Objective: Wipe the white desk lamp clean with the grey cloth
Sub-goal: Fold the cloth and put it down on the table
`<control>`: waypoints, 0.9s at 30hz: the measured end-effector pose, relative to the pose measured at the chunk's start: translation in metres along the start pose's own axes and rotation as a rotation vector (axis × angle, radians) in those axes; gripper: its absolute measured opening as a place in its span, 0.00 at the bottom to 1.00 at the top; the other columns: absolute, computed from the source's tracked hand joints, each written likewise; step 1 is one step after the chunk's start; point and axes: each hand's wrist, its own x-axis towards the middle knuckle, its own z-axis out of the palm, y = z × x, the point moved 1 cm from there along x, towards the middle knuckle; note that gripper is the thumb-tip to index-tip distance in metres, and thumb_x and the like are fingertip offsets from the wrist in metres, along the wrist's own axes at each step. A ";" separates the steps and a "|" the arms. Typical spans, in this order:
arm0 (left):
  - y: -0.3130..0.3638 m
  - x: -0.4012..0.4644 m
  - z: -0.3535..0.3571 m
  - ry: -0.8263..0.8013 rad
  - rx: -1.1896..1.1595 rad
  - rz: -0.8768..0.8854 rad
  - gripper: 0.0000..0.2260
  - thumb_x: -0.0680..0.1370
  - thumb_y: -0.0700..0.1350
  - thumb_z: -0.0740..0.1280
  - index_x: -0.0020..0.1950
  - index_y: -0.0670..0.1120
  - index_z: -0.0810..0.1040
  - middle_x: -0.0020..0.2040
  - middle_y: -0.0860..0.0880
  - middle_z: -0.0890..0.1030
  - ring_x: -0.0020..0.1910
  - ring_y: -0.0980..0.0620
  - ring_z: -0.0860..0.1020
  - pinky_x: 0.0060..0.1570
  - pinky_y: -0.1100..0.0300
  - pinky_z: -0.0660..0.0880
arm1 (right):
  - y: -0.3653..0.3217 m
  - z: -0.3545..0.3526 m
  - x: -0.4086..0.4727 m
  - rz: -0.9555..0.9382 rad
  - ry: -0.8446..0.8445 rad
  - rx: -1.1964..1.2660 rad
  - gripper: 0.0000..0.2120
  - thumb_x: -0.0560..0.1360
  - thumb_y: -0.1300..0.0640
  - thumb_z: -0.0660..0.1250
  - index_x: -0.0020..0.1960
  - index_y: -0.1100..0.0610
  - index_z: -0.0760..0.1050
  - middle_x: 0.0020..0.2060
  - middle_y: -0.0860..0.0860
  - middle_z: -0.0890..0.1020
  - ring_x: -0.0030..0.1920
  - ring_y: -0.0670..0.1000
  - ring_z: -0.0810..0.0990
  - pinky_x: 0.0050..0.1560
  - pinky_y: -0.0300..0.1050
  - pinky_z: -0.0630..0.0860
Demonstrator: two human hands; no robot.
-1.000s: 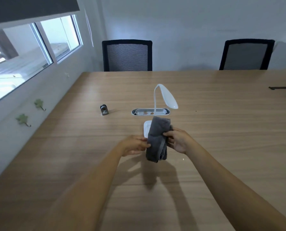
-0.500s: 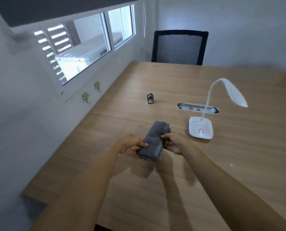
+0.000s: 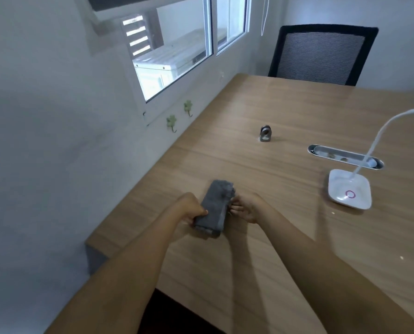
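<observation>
Grey cloth (image 3: 215,208), folded into a thick oblong, held over the wooden table (image 3: 261,273) near its left edge. Left hand (image 3: 189,209): fingers curled tight around the cloth's near left side. Right hand (image 3: 248,209): fingers loosely spread, tips at the cloth's right side; whether they grip it cannot be told. White desk lamp (image 3: 349,192): well to the right of the right hand's fingers, square base flat on the table, thin neck curving up out of frame. Oval cable slot (image 3: 344,156): just behind the lamp base. Small metal object (image 3: 265,134): beyond the fingers, standing alone. Black mesh chair (image 3: 321,55): at the far edge.
</observation>
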 end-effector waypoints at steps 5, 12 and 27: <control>0.021 0.001 -0.006 0.099 0.338 0.097 0.16 0.72 0.46 0.68 0.54 0.36 0.78 0.53 0.38 0.82 0.52 0.42 0.80 0.44 0.58 0.74 | 0.000 -0.015 -0.013 -0.055 0.045 -0.002 0.19 0.77 0.71 0.55 0.68 0.72 0.66 0.59 0.69 0.78 0.59 0.64 0.79 0.55 0.52 0.79; 0.108 -0.004 0.038 0.125 0.473 0.335 0.24 0.76 0.53 0.63 0.68 0.42 0.71 0.66 0.42 0.72 0.62 0.42 0.75 0.62 0.48 0.74 | -0.014 -0.113 -0.044 -0.188 0.156 0.069 0.14 0.78 0.68 0.55 0.59 0.54 0.72 0.42 0.56 0.80 0.40 0.53 0.79 0.54 0.46 0.74; 0.194 -0.019 0.148 0.022 0.707 0.523 0.29 0.79 0.55 0.57 0.77 0.44 0.57 0.77 0.41 0.58 0.75 0.42 0.60 0.73 0.52 0.59 | 0.057 -0.329 -0.129 -0.136 0.805 -0.928 0.21 0.78 0.56 0.57 0.69 0.58 0.67 0.70 0.59 0.65 0.71 0.62 0.61 0.70 0.53 0.65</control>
